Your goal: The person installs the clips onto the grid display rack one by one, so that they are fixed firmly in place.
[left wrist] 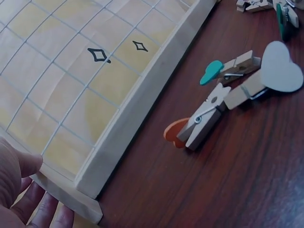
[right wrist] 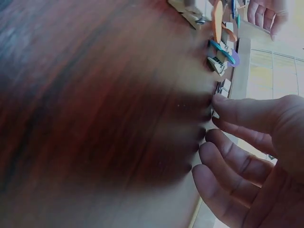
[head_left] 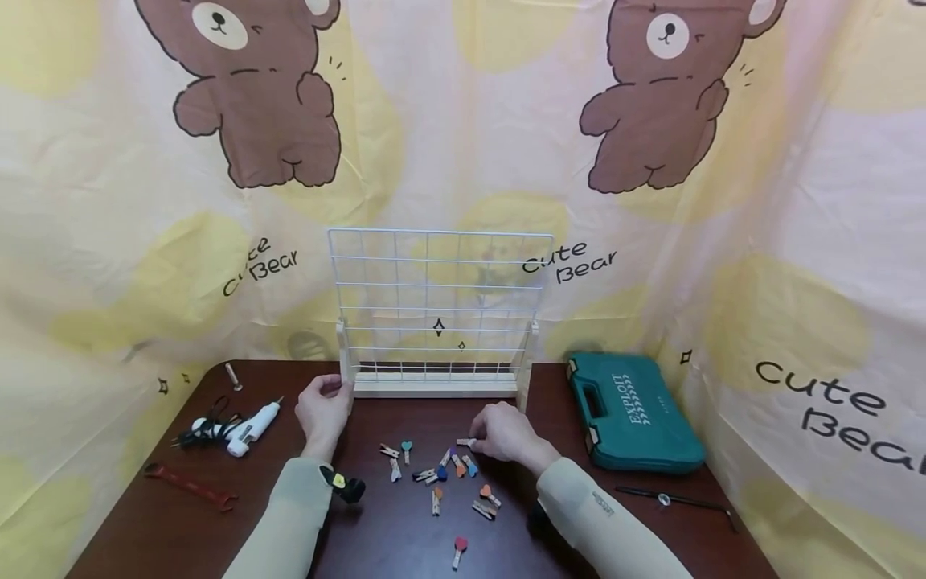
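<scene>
A white wire grid point(head_left: 434, 310) stands upright in a pale wooden frame point(head_left: 434, 390) at the back of the table. With thumb and fingers on opposite sides, my left hand point(head_left: 323, 412) grips the frame's left upright, also seen with that hand point(left wrist: 28, 190) in the left wrist view. My right hand point(head_left: 509, 437) pinches a small wooden clothespin point(head_left: 465, 442) low over the table; thumb and index finger point(right wrist: 242, 114) meet at it and partly hide it. Several clothespins with coloured hearts lie in front of the frame, including an orange-heart one point(left wrist: 202, 118) and a red-heart one point(head_left: 459, 551).
On the right lie a green tool case point(head_left: 637, 414) and a thin black rod-like tool point(head_left: 676, 500). A white glue gun point(head_left: 249, 430) with black cord, a red wrench point(head_left: 190, 486) and a bolt point(head_left: 233, 376) lie on the left. A bear-print curtain point(head_left: 463, 121) hangs behind.
</scene>
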The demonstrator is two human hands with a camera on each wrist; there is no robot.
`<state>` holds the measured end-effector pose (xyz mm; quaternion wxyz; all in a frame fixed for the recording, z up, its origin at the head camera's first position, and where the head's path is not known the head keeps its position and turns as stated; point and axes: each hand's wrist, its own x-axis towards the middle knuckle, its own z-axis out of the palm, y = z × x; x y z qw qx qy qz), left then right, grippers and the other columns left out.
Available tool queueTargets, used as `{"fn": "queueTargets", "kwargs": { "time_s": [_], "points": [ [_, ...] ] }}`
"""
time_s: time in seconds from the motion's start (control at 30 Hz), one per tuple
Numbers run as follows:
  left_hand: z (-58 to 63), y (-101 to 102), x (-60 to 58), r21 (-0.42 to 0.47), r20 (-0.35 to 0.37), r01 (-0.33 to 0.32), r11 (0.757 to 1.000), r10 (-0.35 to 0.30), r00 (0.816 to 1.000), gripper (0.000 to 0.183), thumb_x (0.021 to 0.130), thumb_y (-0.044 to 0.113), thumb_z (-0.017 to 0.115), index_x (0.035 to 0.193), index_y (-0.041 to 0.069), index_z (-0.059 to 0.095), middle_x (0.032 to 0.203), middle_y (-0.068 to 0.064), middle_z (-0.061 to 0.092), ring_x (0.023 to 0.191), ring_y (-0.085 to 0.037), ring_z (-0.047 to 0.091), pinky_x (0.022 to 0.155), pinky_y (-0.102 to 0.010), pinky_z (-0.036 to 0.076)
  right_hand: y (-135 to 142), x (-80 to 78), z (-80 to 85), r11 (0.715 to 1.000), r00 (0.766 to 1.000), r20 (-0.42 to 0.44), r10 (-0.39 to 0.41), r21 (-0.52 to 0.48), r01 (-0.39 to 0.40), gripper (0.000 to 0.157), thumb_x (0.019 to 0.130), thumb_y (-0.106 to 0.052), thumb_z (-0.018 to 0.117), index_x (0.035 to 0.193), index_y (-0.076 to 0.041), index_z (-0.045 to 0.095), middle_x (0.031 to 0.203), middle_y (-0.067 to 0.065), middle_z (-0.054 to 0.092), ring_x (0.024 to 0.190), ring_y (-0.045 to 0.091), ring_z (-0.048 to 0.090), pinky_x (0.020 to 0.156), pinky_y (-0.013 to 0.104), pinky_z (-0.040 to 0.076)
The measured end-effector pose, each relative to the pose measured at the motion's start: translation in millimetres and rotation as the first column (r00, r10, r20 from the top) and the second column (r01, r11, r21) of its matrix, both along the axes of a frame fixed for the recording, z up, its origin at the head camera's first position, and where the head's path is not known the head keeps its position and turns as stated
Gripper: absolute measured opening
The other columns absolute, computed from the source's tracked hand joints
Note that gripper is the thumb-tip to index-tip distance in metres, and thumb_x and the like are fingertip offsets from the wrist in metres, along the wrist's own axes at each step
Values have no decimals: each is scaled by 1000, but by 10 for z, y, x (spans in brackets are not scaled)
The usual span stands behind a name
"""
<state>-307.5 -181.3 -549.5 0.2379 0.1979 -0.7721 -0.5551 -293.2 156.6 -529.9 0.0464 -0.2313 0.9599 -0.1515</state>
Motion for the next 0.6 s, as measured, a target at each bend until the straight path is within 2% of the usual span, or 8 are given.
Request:
{"fn": "queueTargets", "kwargs": {
  "time_s": [0.1, 0.17, 0.3, 0.4, 0.47, 0.6],
  "points": [
    [-8, -10, 5, 13, -1, 4, 1000, -4, 1000, 21, 94, 23, 81, 109, 8, 77, 104, -17, 80, 95, -30, 78, 60, -17, 52, -12, -27, 15, 1000, 1000, -8, 17, -23, -17, 11, 88, -27, 86, 80, -27, 79, 73, -17, 65, 66, 5, 57, 60, 29, 49],
    [-15, -28, 6, 9, 6, 6, 1000, -6, 1000, 22, 94, 24, 81, 109, 9, 77, 104, -16, 80, 95, -29, 78, 62, -18, 52, -43, -61, 65, 997, 999, -22, 40, -69, -41, 12, 86, -24, 87, 79, -26, 78, 73, -16, 66, 66, 4, 58, 61, 27, 51],
    [-24, -52, 1, -6, 24, -1, 1000, 1, 1000, 23, 94, 26, 82, 110, 9, 78, 105, -15, 80, 96, -29, 78, 72, -28, 54, -164, -130, 327, 975, 996, -71, 56, -210, -69, 9, 85, -17, 86, 85, -20, 78, 77, -13, 71, 70, 3, 64, 67, 27, 55],
    [-19, -54, 3, 1, 32, -8, 1000, 8, 999, 24, 95, 27, 81, 111, 9, 78, 106, -16, 80, 96, -30, 77, 78, -35, 54, -308, -193, 570, 947, 994, -102, 22, -317, -54, 7, 88, -15, 84, 93, -16, 80, 81, -11, 74, 72, 3, 66, 70, 27, 57],
    [-21, -47, 1, 0, 31, -11, 1000, 11, 999, 24, 95, 27, 81, 110, 9, 78, 105, -16, 80, 96, -30, 77, 79, -35, 53, -422, -232, 726, 920, 995, -103, -5, -389, -36, 8, 91, -16, 83, 99, -16, 82, 84, -10, 75, 73, 4, 67, 70, 28, 57],
    [-21, -23, 1, 1, 32, -4, 1000, 4, 999, 23, 95, 27, 81, 110, 10, 78, 104, -16, 80, 93, -29, 76, 73, -31, 54, -699, -311, 1059, 843, 992, -123, 1, -534, -67, 12, 98, -21, 78, 107, -13, 82, 90, -6, 77, 79, 7, 70, 73, 29, 58]
  ]
}}
